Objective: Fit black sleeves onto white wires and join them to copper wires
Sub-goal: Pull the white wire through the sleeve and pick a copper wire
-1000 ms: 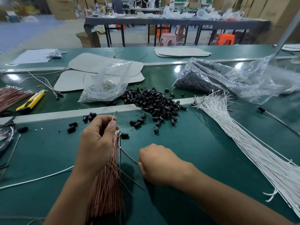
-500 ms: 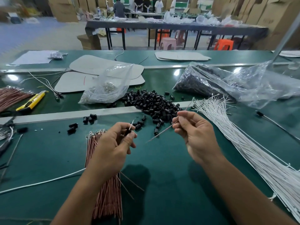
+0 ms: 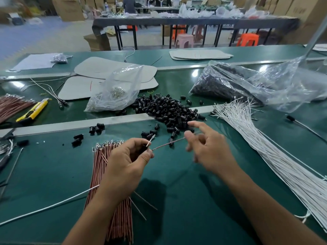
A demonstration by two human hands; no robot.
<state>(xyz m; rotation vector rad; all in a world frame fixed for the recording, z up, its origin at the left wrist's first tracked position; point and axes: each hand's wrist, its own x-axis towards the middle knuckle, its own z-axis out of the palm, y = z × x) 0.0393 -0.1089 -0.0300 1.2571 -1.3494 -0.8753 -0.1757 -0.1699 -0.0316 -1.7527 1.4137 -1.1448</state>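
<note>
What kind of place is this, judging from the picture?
Probably a factory assembly hall: long green workbenches, bulk piles of black sleeves and white wires, and stacked cardboard boxes behind.

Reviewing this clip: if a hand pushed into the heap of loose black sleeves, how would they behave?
The black sleeves would probably scatter, lying loose with strays already apart. Short cylinders, so some may roll on the smooth green table. Small hollow pieces, likely light.
</note>
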